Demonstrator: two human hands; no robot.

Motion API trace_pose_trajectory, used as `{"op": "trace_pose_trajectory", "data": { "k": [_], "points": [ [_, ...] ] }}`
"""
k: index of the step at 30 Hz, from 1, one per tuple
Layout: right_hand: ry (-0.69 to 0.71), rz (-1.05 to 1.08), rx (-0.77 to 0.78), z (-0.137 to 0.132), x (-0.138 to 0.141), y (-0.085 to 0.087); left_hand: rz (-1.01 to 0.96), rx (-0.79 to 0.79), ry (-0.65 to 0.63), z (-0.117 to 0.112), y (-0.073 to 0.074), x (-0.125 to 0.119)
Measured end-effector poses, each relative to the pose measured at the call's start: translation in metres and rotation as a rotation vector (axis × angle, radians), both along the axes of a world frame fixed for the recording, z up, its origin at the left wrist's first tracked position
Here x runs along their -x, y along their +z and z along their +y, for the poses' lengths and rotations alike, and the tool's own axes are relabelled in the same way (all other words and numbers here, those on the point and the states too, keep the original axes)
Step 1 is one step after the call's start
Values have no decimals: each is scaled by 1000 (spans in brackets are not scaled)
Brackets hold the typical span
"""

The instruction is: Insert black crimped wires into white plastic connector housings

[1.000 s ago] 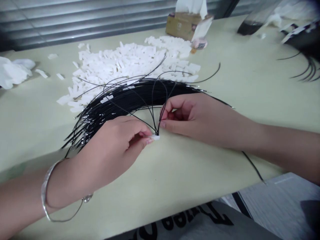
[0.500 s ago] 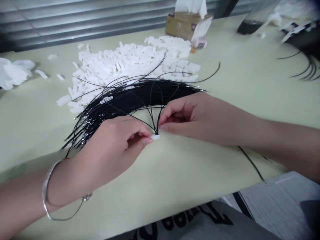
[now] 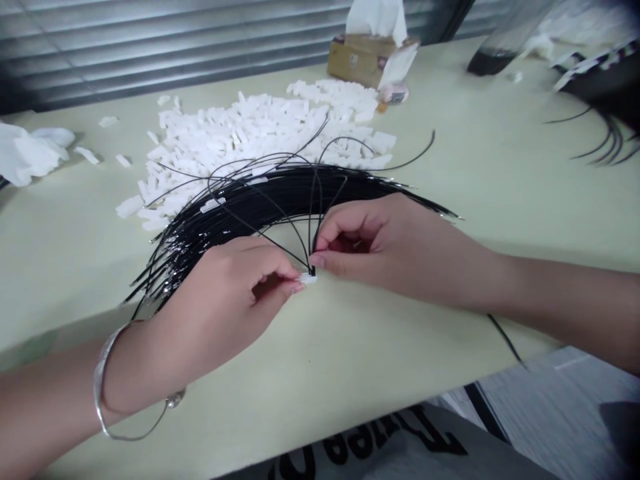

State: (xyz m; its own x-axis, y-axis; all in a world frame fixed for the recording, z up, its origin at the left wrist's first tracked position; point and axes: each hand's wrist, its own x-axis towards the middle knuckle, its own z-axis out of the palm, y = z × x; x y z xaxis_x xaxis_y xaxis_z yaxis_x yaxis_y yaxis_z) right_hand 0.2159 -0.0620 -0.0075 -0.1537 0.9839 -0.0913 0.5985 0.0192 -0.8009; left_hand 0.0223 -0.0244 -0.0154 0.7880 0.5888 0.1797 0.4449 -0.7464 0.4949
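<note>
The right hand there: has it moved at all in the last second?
Yes, slightly: against the tissue box, the right hand has crept down and left, its fingertips nearing the left hand.

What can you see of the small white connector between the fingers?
The white plastic connector is a narrow rectangular block, its details too small to make out. The left hand pinches it, roughly level, near the pale tabletop. Thin black wires enter its upper edge, and the right hand pinches them beside it.

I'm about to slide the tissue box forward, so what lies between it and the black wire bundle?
In the head view, a heap of small white connector housings lies between the tissue box and the black wire bundle, whose wires partly overlap it.
</note>
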Motion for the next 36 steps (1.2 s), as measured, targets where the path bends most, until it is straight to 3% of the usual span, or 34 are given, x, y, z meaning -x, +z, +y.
{"op": "trace_pose_trajectory", "data": {
  "k": [12,24,28,31,34,36],
  "points": [
    [104,-30,-119,-1,1,-3,-19,13,27,0,-3,-1],
    [4,116,-64,0,3,-6,-6,0,-20,4,-5,-2],
    [136,-45,-10,4,-9,8,27,-1,-32,3,-4,-1],
    [265,-325,-9,7,-40,27,9,21,-3,2,-4,1],
    [230,-592,23,8,-79,41,-3,39,13,2,-5,1],
    [227,-656,73,8,-98,44,-5,37,9,2,-6,1]
  ]
}}
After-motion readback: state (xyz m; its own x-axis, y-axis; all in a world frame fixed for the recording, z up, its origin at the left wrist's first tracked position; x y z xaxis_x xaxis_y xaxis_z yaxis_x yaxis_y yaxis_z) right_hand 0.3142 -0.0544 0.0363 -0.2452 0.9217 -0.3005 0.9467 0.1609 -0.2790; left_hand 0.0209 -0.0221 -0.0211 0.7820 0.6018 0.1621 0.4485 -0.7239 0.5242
